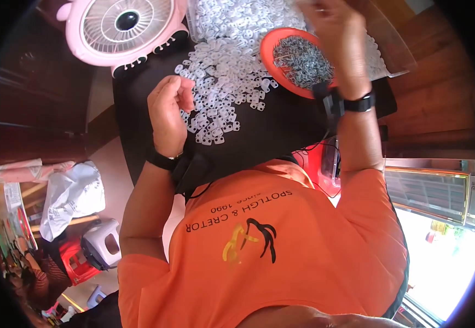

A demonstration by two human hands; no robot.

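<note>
On the black table [139, 128], a loose pile of small white plastic pieces with holes [224, 76] spreads out in front of me. My left hand [171, 112] hovers at the pile's left edge, its fingers curled in; whatever they may hold is hidden. To the right stands an orange-red plate [267, 49] heaped with small grey metal pieces, seemingly screws or nails [303, 63]. Above and past the plate's right side is my right hand [344, 33], smeared by motion, so its fingers cannot be read. Both wrists wear dark bands.
A pink fan [128, 54] stands at the far left of the table. Behind the pile, a transparent bin [243, 19] holds more white pieces. At the lower left are a white bag [76, 194] and a white-and-grey stool [103, 243]. Wooden panelling [440, 82] rises at the right.
</note>
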